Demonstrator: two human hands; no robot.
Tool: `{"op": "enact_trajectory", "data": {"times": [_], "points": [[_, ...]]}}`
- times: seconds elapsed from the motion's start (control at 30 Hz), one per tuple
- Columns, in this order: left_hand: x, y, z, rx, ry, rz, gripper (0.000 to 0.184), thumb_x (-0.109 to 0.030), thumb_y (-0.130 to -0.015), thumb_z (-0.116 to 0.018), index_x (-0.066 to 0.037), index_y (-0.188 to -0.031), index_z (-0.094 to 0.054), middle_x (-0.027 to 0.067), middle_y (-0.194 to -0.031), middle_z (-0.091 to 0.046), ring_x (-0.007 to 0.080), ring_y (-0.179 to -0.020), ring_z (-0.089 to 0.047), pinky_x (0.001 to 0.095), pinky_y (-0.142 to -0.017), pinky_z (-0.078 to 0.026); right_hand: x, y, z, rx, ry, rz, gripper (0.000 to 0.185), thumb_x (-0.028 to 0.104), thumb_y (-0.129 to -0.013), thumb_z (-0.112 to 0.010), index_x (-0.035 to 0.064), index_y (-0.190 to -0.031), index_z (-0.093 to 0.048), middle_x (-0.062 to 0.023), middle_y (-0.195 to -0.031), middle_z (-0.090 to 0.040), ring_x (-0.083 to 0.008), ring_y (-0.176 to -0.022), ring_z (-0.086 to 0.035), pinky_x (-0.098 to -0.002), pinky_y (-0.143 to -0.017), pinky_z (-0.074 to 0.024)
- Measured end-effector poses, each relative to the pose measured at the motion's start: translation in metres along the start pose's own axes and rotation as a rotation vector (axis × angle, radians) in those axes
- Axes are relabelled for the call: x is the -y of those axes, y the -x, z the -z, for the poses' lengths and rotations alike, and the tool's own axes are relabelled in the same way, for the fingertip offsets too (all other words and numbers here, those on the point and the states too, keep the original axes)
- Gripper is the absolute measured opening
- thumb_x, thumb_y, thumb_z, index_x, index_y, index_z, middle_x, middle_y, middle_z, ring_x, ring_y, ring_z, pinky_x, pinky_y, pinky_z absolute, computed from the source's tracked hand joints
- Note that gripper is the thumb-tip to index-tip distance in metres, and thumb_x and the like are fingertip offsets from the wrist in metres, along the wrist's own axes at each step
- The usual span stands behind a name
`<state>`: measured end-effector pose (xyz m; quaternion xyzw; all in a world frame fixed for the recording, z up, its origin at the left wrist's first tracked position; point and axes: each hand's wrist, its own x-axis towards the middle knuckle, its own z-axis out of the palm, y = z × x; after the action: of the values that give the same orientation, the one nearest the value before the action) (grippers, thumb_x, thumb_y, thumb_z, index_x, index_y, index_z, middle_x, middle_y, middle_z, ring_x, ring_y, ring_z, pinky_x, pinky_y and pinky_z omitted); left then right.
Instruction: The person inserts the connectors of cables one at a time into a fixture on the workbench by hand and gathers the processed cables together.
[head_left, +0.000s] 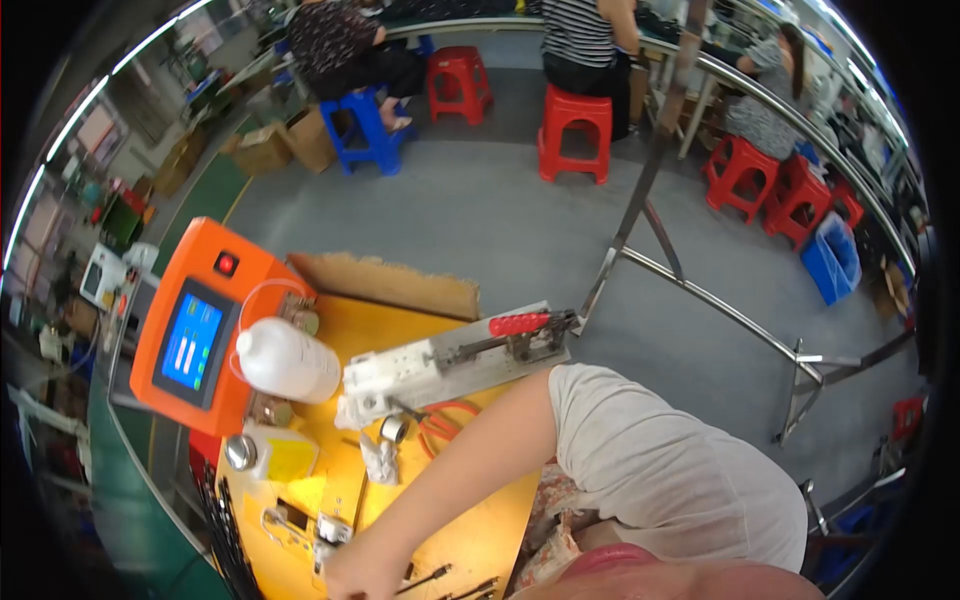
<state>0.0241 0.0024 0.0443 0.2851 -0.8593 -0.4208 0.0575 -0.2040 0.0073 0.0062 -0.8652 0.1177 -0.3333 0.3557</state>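
My right hand (370,570) is at the bottom edge, over the yellow worktable (490,520). Its fingers curl downward and look closed; whatever they hold is hidden below the frame. Close beside it is a small metal fixture (333,530) on the tabletop. Black cables with plug ends (430,578) lie just right of the hand. My left hand is out of view. Farther up the table are orange-handled scissors (437,428), a small white roll (394,429) and a crumpled white tissue (379,460).
An orange machine with a blue screen (190,340) stands at the table's left, beside a white plastic bottle (287,362). A red-handled clamp fixture (455,360) lies behind the scissors. Black cables (228,540) hang at the left edge. A metal frame (690,285), stools and seated people are beyond.
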Motion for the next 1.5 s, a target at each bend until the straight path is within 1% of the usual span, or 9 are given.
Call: {"op": "enact_trajectory", "data": {"times": [0.07, 0.13, 0.2, 0.27, 0.43, 0.57, 0.77, 1.07, 1.5], "points": [[-0.013, -0.004, 0.001, -0.151, -0.220, 0.017, 0.012, -0.002, -0.088, -0.059, 0.003, -0.099, -0.063, 0.0164, -0.089, -0.064, 0.0213, -0.070, -0.060, 0.0278, -0.066, -0.048, 0.003, 0.006, 0.008, -0.219, -0.084, -0.176, 0.008, 0.011, -0.069, -0.060, 0.0032, -0.072, -0.063, -0.0150, -0.070, -0.062, -0.0332, -0.070, -0.061, -0.0428, -0.062, -0.0473], [-0.052, -0.016, -0.006, -0.286, -0.348, 0.145, 0.017, -0.002, -0.089, -0.056, 0.004, -0.105, -0.062, 0.0200, -0.092, -0.063, 0.0260, -0.072, -0.062, 0.0299, -0.068, -0.049, -0.009, 0.009, 0.016, -0.267, -0.022, -0.221, 0.008, 0.009, -0.070, -0.059, 0.0033, -0.072, -0.063, -0.0156, -0.069, -0.061, -0.0334, -0.071, -0.061, -0.0427, -0.064, -0.0476], [-0.038, -0.019, -0.028, -0.595, -0.477, 0.187, 0.002, 0.004, -0.075, -0.060, 0.003, -0.076, -0.061, 0.0110, -0.064, -0.055, 0.0235, -0.057, -0.053, 0.0310, -0.055, -0.040, -0.011, 0.013, 0.017, -0.262, -0.024, -0.295, 0.008, 0.010, -0.071, -0.060, 0.0034, -0.073, -0.063, -0.0151, -0.071, -0.061, -0.0343, -0.071, -0.061, -0.0433, -0.067, -0.0478], [-0.019, -0.021, -0.029, -0.648, -0.415, 0.006, 0.010, 0.009, -0.072, -0.062, 0.003, -0.080, -0.064, 0.0128, -0.068, -0.060, 0.0267, -0.059, -0.057, 0.0332, -0.056, -0.044, -0.002, 0.016, 0.017, -0.284, 0.117, -0.350, 0.009, 0.010, -0.073, -0.061, 0.0034, -0.077, -0.063, -0.0145, -0.078, -0.061, -0.0344, -0.075, -0.061, -0.0441, -0.068, -0.0477], [-0.012, -0.022, -0.026, -0.713, -0.353, -0.048, 0.013, 0.003, -0.072, -0.071, 0.002, -0.085, -0.067, 0.0115, -0.071, -0.061, 0.0220, -0.062, -0.060, 0.0287, -0.057, -0.047, -0.013, 0.018, 0.015, -0.350, 0.127, -0.188, 0.010, 0.007, -0.079, -0.064, 0.0023, -0.087, -0.061, -0.0128, -0.086, -0.060, -0.0319, -0.082, -0.060, -0.0394, -0.070, -0.0480], [0.004, -0.027, -0.030, -0.741, -0.375, -0.127, 0.029, 0.005, -0.073, -0.068, -0.005, -0.100, -0.068, 0.0086, -0.086, -0.061, 0.0213, -0.070, -0.062, 0.0290, -0.061, -0.051, -0.011, 0.017, 0.026, -0.286, 0.090, -0.301, 0.009, 0.003, -0.080, -0.064, 0.0024, -0.089, -0.061, -0.0110, -0.087, -0.058, -0.0273, -0.084, -0.058, -0.0350, -0.074, -0.0458], [0.010, -0.023, -0.031, -0.640, -0.558, -0.040, 0.039, 0.006, -0.069, -0.064, -0.009, -0.105, -0.068, 0.0060, -0.088, -0.060, 0.0220, -0.075, -0.062, 0.0319, -0.065, -0.052, -0.022, 0.015, 0.027, -0.289, 0.150, -0.406, 0.007, 0.004, -0.081, -0.064, 0.0031, -0.087, -0.060, -0.0102, -0.096, -0.050, -0.0257, -0.096, -0.051, -0.0339, -0.084, -0.0412], [0.019, -0.030, -0.033, -0.597, -0.775, -0.130, 0.036, -0.007, -0.069, -0.067, -0.013, -0.105, -0.068, 0.0021, -0.085, -0.060, 0.0187, -0.074, -0.058, 0.0306, -0.070, -0.046, -0.029, 0.019, 0.024, -0.282, 0.349, -0.420, 0.006, 0.006, -0.077, -0.064, 0.0050, -0.080, -0.059, -0.0091, -0.089, -0.051, -0.0283, -0.089, -0.052, -0.0382, -0.078, -0.0409], [0.017, -0.029, -0.034, -0.545, -0.858, -0.121, 0.033, -0.011, -0.076, -0.059, -0.011, -0.108, -0.066, 0.0013, -0.086, -0.056, 0.0171, -0.078, -0.056, 0.0299, -0.072, -0.044, -0.024, 0.026, 0.019, -0.262, 0.690, -0.125, 0.016, 0.004, -0.071, -0.068, 0.0032, -0.085, -0.062, -0.0088, -0.089, -0.057, -0.0259, -0.082, -0.059, -0.0362, -0.070, -0.0466]]}}
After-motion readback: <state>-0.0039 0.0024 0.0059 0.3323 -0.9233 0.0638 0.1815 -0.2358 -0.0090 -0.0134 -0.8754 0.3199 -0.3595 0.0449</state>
